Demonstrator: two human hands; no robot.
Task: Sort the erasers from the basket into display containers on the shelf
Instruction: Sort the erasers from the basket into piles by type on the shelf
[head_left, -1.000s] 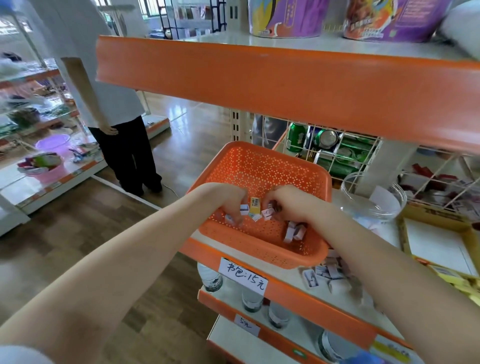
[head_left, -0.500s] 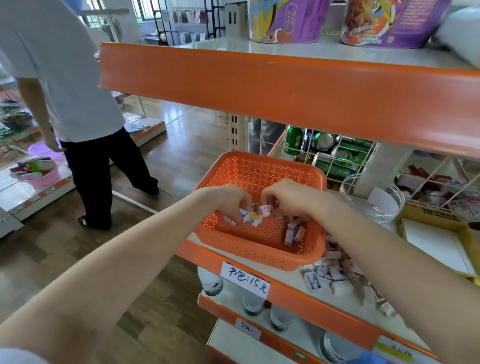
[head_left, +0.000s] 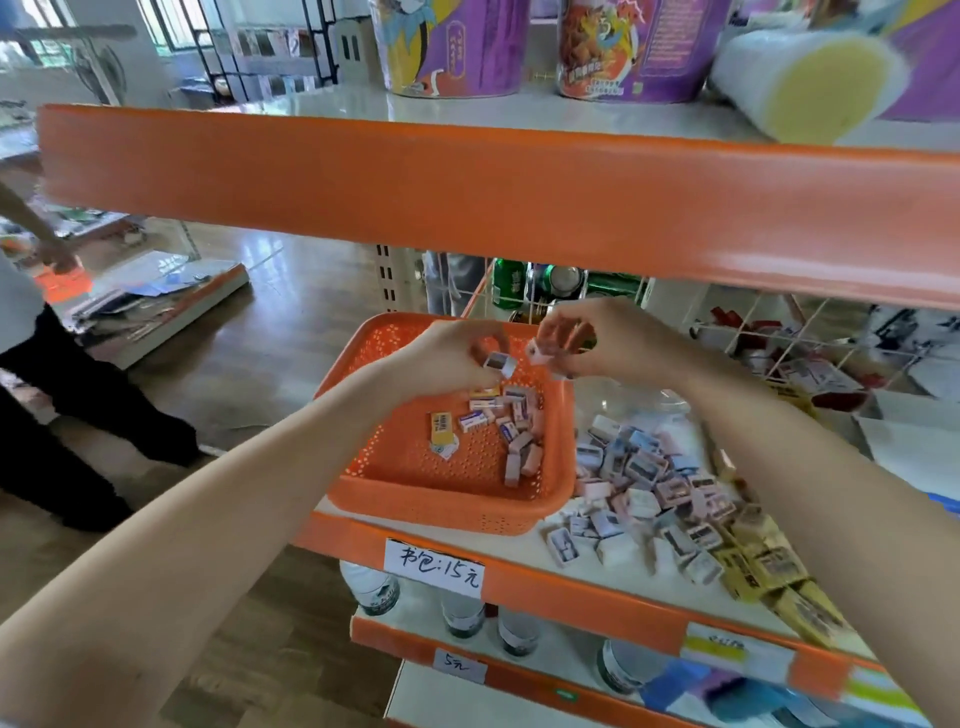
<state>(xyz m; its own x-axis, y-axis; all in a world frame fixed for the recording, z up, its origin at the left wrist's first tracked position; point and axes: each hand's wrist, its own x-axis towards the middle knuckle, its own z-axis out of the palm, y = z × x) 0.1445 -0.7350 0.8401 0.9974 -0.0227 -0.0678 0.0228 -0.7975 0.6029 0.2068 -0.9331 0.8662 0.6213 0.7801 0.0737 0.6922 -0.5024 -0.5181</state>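
An orange perforated basket (head_left: 395, 457) sits on the shelf with several small wrapped erasers (head_left: 511, 431) lying in its right half. Above it my left hand (head_left: 452, 356) pinches a small eraser (head_left: 500, 362) with a dark label. My right hand (head_left: 597, 338) is raised beside it and grips pink-white erasers (head_left: 543, 353) in curled fingers. To the right of the basket a heap of sorted erasers (head_left: 649, 483) covers the shelf, with yellow ones (head_left: 769, 566) further right. A clear glass bowl (head_left: 644, 400) shows behind my right forearm.
An orange shelf lip (head_left: 467, 197) hangs just above my hands. Green cans (head_left: 519, 286) and wire dividers (head_left: 779, 332) stand behind. Water bottles (head_left: 371, 592) fill the shelf below. A person's legs (head_left: 78, 405) stand on the wooden floor at left.
Both hands have lifted out of the basket, each taking erasers up with it. The view has swung right and down, and the person at left has moved toward the frame edge.
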